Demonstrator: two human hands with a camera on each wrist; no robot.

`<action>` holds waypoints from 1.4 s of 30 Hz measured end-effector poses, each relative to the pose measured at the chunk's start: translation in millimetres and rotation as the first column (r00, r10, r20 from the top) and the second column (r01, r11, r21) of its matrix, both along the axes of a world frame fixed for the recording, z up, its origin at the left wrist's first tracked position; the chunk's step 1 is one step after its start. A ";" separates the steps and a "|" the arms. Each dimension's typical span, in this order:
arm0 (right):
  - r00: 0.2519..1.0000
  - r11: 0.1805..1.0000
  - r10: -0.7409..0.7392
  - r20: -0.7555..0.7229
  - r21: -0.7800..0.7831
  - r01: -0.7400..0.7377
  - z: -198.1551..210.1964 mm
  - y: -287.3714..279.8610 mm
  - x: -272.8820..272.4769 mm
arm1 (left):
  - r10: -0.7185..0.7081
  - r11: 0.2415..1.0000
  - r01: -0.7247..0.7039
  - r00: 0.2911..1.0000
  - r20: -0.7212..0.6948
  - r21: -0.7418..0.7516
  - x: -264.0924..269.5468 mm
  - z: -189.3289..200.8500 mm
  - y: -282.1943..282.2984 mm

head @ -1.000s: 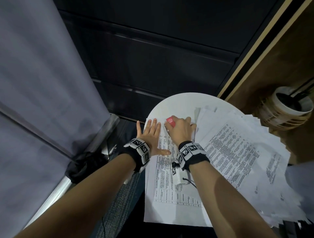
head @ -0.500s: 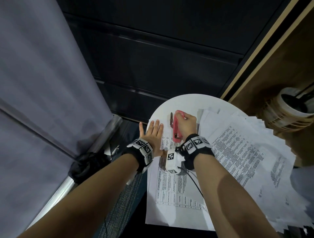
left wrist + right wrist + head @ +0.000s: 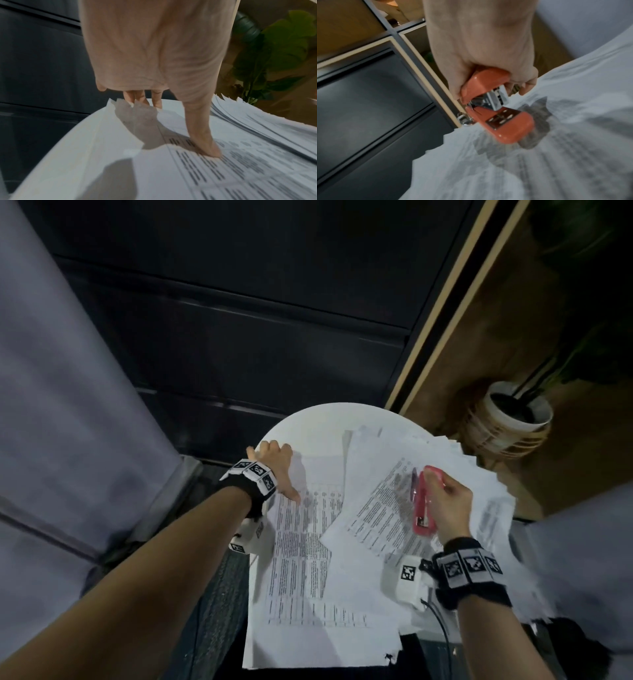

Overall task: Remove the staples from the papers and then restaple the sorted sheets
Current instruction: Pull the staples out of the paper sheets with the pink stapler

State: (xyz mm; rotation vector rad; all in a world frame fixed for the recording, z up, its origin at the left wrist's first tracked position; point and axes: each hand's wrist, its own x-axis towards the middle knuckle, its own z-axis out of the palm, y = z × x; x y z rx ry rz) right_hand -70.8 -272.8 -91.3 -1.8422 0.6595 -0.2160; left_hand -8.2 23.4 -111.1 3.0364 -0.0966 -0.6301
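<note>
A printed set of sheets [image 3: 308, 559] lies at the near left of the round white table [image 3: 318, 426]. My left hand [image 3: 279, 474] holds its far left corner: the thumb [image 3: 205, 146] presses on top and the fingers [image 3: 142, 98] curl over the far edge of the sheets [image 3: 171, 175]. My right hand [image 3: 448, 501] grips a red stapler [image 3: 423, 508] a little above the fanned pile of papers [image 3: 486, 484] on the right. In the right wrist view the hand [image 3: 479, 47] holds the stapler [image 3: 510, 127] with its mouth slightly apart over the pile [image 3: 539, 162].
A white plant pot [image 3: 510, 416] stands on the wooden floor beyond the table at the right, its green leaves [image 3: 283, 47] showing behind the pile. A dark panelled wall [image 3: 274, 320] is ahead. Grey fabric [image 3: 68, 405] hangs at the left.
My right hand lifted the stapler off the set's top left corner and carried it right, over the fanned pile. My left hand went from lying flat to holding that corner.
</note>
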 end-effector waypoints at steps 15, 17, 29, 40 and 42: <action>0.993 0.973 -0.104 -0.054 0.203 0.113 -13.1 -33.6 -25.9 | 0.437 0.679 -0.270 0.896 0.081 -0.683 -12.0 8.2 -0.7; 0.993 0.973 -0.102 -0.064 0.203 0.113 -9.9 -31.4 -26.9 | 0.527 0.568 -0.348 0.850 0.005 -0.746 -15.8 9.7 1.3; 0.992 0.962 0.085 -0.092 0.266 -0.058 1.9 -12.8 -32.3 | 0.623 0.323 -0.423 0.769 -0.147 -0.846 -53.3 7.5 29.8; 0.970 0.948 0.198 -0.139 0.280 -0.153 -2.0 25.6 -27.6 | 0.605 0.737 -0.344 0.720 0.341 -0.582 -50.4 68.3 54.9; 0.965 0.947 0.214 -0.149 0.274 -0.168 -8.3 25.0 -26.0 | 0.691 0.684 -0.252 0.522 0.499 -0.684 -46.8 97.6 62.8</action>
